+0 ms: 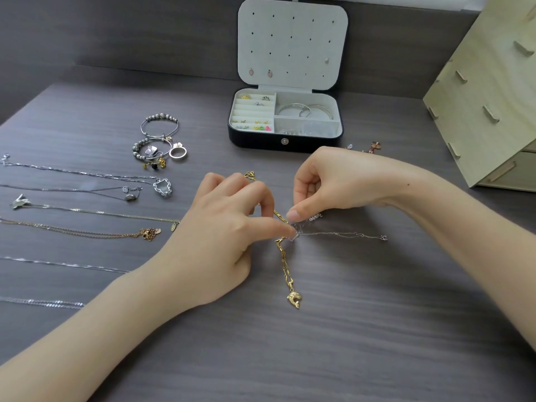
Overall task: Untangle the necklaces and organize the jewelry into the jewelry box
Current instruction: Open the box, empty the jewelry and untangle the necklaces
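Observation:
A gold chain necklace with a dolphin pendant lies at the table's middle, knotted with a thin silver chain that trails to the right. My left hand pinches the knot with thumb and forefinger. My right hand pinches the silver strands just above the same knot. The black jewelry box stands open behind, with rings, earrings and silver bangles in its compartments and a few earrings pinned in its lid.
Several untangled necklaces lie in straight rows at the left. Beaded silver bracelets and rings sit left of the box. Small charms lie behind my right hand. A pale wooden organizer stands at the right edge.

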### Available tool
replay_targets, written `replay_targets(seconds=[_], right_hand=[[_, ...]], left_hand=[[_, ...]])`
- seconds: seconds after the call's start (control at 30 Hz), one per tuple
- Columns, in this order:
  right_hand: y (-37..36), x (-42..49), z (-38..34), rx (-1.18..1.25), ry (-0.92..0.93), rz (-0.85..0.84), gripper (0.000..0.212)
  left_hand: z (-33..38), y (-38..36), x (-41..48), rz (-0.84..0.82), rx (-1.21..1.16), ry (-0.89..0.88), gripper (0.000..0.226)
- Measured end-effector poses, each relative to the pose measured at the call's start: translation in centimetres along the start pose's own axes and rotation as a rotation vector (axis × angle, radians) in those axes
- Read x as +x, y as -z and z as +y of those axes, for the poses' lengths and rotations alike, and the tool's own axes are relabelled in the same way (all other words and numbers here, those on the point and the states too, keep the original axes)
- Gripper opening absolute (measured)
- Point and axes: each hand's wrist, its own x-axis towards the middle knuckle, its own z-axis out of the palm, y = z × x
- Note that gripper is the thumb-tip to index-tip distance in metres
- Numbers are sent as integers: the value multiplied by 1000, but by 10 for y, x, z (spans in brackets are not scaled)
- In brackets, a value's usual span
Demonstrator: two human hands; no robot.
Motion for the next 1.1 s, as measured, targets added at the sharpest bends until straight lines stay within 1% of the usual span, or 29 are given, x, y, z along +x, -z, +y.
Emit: replay_targets(seconds=[0.2, 0.4, 0.7, 0.87, 0.97, 1.1], right_hand=[[-1, 2, -2, -74, 17, -20, 22], [-2, 1, 0, -100, 32, 0, 21], [-2, -1, 5, -53, 42, 32, 20], [-4, -1, 5, 35, 71, 33, 16], [-5, 0, 3, 11, 82, 17, 17], [-7, 4, 0, -18, 102, 14, 15]], left_hand=[[2, -5, 2, 2, 88, -2, 65], [1, -2, 1, -13, 84, -18, 68], [-1, 2, -1, -43, 44, -38, 66], [1, 6, -1, -20, 11, -17, 64], [0, 4, 0, -19, 18, 1, 58], [-1, 2, 1, -15, 28, 7, 58]])
